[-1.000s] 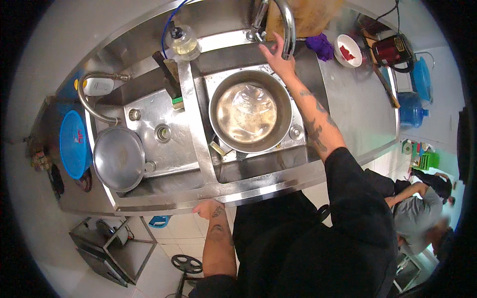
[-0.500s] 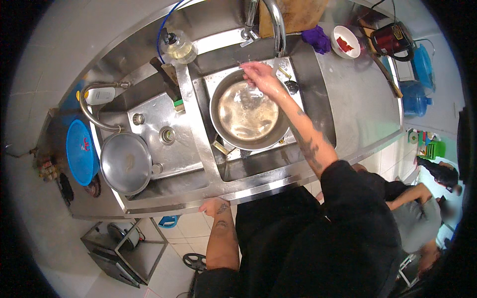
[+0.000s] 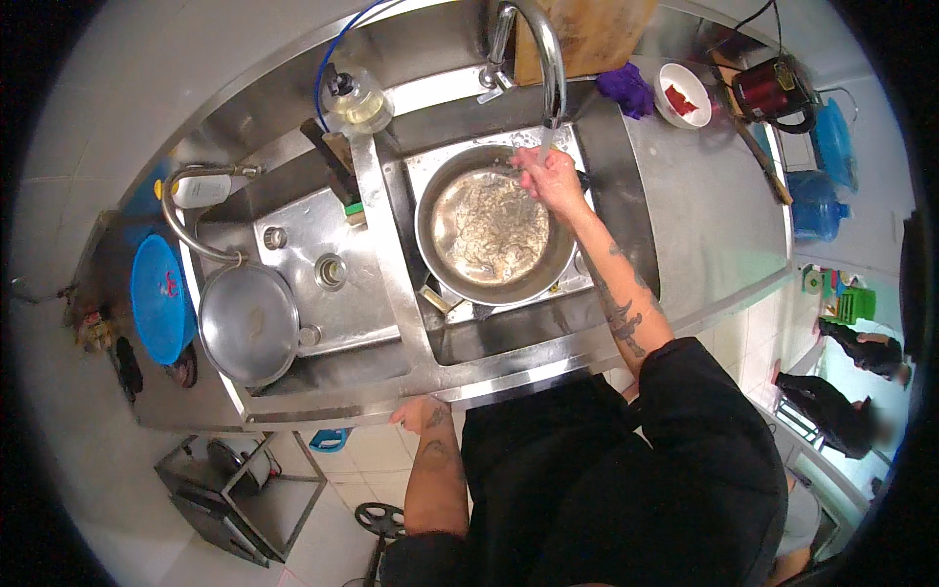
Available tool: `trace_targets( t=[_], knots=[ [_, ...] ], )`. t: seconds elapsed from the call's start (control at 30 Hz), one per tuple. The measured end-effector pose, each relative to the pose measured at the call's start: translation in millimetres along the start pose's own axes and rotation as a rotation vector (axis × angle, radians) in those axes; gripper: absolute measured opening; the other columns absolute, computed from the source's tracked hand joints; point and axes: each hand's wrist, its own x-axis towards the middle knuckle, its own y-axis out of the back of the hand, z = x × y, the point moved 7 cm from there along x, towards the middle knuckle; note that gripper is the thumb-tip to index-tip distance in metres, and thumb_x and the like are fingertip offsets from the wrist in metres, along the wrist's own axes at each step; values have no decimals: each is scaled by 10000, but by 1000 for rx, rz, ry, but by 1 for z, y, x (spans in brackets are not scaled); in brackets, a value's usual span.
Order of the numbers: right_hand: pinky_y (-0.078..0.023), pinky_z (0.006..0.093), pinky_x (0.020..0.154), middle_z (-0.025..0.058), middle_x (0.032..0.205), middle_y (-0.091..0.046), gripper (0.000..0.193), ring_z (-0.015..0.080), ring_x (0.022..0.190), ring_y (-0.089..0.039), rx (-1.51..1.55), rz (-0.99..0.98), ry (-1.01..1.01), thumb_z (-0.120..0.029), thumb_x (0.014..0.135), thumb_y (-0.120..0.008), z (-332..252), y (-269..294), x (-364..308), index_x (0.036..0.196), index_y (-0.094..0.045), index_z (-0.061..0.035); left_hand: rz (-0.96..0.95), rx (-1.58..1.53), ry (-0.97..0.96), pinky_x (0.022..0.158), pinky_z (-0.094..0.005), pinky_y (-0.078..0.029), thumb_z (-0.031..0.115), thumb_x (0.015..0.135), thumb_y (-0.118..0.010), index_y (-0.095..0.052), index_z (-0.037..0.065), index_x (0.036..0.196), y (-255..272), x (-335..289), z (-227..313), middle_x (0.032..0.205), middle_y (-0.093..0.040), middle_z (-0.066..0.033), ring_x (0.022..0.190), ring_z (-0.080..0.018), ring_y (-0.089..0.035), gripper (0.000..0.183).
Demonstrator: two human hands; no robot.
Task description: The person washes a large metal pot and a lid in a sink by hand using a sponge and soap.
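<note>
Steel-grey, the wide pot (image 3: 426, 233) stands in the right basin (image 3: 631, 225), its round mouth showing no long axis. It lies leftward and nearer our body from the fingers (image 3: 531, 174) of our right hand (image 3: 548, 178), the closer hand, loosely bent, part-open and seemingly holding nothing under the tap (image 3: 556, 73). Our left hand (image 3: 423, 413) is at the sink's front edge (image 3: 489, 389); its grip we cannot tell. Rightward, the steel tabletop (image 3: 709, 191) carries a white bowl (image 3: 698, 119).
</note>
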Motion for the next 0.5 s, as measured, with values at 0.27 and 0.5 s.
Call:
trace_targets(
  t=[0.27, 0.5],
  knots=[
    [-448, 205, 547, 27, 725, -642, 160, 72, 617, -554, 97, -19, 136, -137, 870, -684, -4, -1, 3, 951, -688, 1, 44, 62, -18, 910, -535, -466, 527, 958, -167, -649, -63, 1034, 1, 6, -3, 1105, -632, -259, 1019, -438, -605, 765],
    [-457, 231, 596, 9, 776, -607, 312, 82, 641, -535, 22, -145, -83, -332, 947, -576, 22, -5, 7, 1056, -608, -41, 56, 29, 18, 901, -552, -460, 524, 957, -170, -649, -61, 1035, -11, 33, -14, 1096, -629, -277, 1006, -444, -609, 760]
  ],
)
